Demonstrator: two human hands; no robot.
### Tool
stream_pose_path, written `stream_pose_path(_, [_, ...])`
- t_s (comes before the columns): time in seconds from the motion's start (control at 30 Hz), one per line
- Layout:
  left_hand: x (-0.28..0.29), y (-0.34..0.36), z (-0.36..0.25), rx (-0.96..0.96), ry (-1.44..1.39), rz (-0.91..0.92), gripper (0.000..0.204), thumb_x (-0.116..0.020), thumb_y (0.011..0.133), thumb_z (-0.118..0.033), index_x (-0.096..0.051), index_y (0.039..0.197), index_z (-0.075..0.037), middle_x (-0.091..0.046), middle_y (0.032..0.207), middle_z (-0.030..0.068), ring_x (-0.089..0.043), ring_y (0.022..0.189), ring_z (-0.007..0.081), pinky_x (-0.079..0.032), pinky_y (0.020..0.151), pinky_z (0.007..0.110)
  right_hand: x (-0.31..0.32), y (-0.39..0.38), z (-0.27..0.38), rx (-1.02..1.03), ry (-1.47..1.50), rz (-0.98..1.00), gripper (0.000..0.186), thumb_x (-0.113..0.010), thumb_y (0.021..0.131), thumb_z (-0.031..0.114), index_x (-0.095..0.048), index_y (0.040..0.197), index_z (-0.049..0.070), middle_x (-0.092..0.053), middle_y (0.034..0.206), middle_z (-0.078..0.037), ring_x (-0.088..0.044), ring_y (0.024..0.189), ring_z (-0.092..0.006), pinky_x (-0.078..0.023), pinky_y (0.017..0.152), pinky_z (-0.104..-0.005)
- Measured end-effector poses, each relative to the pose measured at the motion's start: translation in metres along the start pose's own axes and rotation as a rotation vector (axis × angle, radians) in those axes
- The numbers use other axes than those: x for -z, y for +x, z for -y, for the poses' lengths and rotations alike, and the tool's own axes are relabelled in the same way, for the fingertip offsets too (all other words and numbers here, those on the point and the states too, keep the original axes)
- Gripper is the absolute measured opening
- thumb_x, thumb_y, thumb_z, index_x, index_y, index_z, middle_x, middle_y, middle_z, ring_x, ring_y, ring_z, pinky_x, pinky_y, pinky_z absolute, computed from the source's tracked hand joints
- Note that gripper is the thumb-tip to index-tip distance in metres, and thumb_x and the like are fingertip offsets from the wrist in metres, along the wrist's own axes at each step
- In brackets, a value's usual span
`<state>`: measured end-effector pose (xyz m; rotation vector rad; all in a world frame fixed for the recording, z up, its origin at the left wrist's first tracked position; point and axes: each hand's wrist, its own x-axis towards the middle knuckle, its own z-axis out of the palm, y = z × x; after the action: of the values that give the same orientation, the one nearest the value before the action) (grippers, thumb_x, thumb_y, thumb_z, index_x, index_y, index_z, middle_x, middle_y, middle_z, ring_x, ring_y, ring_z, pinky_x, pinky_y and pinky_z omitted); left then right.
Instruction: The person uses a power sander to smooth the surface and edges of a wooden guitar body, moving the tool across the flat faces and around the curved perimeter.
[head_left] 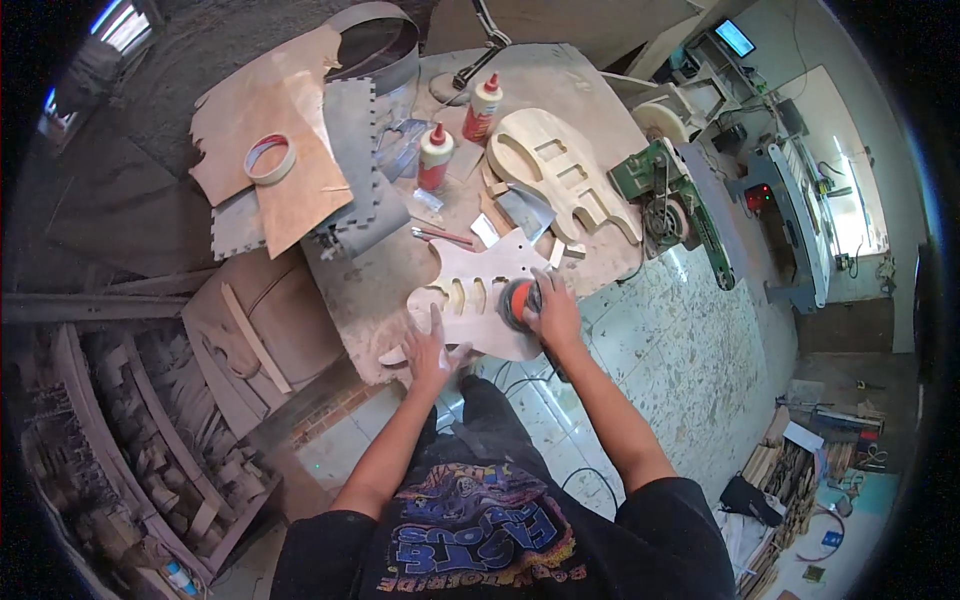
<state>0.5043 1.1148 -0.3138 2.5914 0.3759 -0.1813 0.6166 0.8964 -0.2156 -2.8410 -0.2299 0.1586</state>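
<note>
A pale guitar body point(460, 318) with routed cavities lies flat at the table's front edge. My left hand point(432, 350) grips its lower left part, fingers resting on the top near the cavities. My right hand point(553, 318) is closed round an orange and black power sander point(519, 300), which sits on the body's right side; a cord hangs below it. Just behind the body lie a few pencils point(440, 238), and small wood offcuts point(558, 250) are to the upper right.
The dusty table point(350, 300) also holds a second guitar body point(550, 165), two glue bottles point(434, 160) point(482, 105), a tape roll point(269, 157) on plywood sheets point(300, 210) and a desk lamp point(460, 78). A green machine point(660, 200) stands right; stacked wood point(760, 480) lies lower right.
</note>
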Motion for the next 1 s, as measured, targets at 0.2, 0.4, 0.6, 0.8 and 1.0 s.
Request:
stream_pose_path(0.2, [-0.001, 0.023, -0.034, 0.055, 0.027, 0.132, 0.131, -0.08, 0.064, -0.075, -0.02, 0.167, -0.021, -0.003, 0.171, 0.0295, 0.004, 0.156, 0.0521, -0.004, 0.119, 0.073, 0.003, 0.053, -0.006, 0.104, 0.001, -0.041, 0.083, -0.085, 0.073, 0.021, -0.049, 0.148, 0.024, -0.051, 0.144, -0.01, -0.057, 0.122, -0.0424, -0.056, 0.095, -0.0528])
stream_pose_path(0.4, [0.0, 0.036, -0.047, 0.191, 0.091, 0.228, 0.146, -0.089, 0.051, -0.072, -0.016, 0.168, -0.023, -0.007, 0.172, 0.0248, 0.003, 0.157, 0.0514, -0.001, 0.118, 0.074, 0.01, 0.036, -0.013, 0.214, -0.056, 0.062, 0.084, -0.087, 0.071, 0.022, -0.051, 0.147, 0.023, -0.052, 0.142, -0.009, -0.059, 0.116, -0.0414, -0.057, 0.092, -0.0515])
stream_pose_path(0.6, [0.001, 0.046, -0.057, 0.243, 0.05, 0.245, 0.155, -0.095, 0.043, -0.066, -0.013, 0.168, -0.025, -0.005, 0.173, 0.0218, 0.003, 0.157, 0.0505, -0.001, 0.118, 0.074, 0.008, 0.114, -0.015, 0.258, 0.027, -0.027, 0.086, -0.089, 0.069, 0.022, -0.052, 0.146, 0.02, -0.053, 0.139, -0.01, -0.06, 0.113, -0.0399, -0.058, 0.09, -0.05])
stream_pose_path(0.8, [-0.001, 0.047, -0.055, 0.279, 0.073, 0.253, 0.156, -0.095, 0.039, -0.068, -0.014, 0.168, -0.029, -0.007, 0.173, 0.0204, 0.001, 0.157, 0.0502, -0.002, 0.116, 0.077, 0.009, 0.091, -0.018, 0.402, -0.086, 0.014, 0.086, -0.089, 0.07, 0.025, -0.052, 0.147, 0.019, -0.047, 0.148, -0.009, -0.05, 0.128, -0.0416, -0.057, 0.092, -0.0506])
stream_pose_path(1.0, [0.002, 0.049, -0.061, 0.299, 0.066, 0.238, 0.159, -0.096, 0.039, -0.064, -0.012, 0.168, -0.021, -0.01, 0.173, 0.0197, -0.004, 0.157, 0.049, -0.003, 0.12, 0.072, 0.012, 0.135, -0.019, 0.346, 0.072, 0.029, 0.083, -0.088, 0.07, 0.023, -0.054, 0.145, 0.018, -0.053, 0.14, -0.011, -0.056, 0.122, -0.041, -0.056, 0.092, -0.0508])
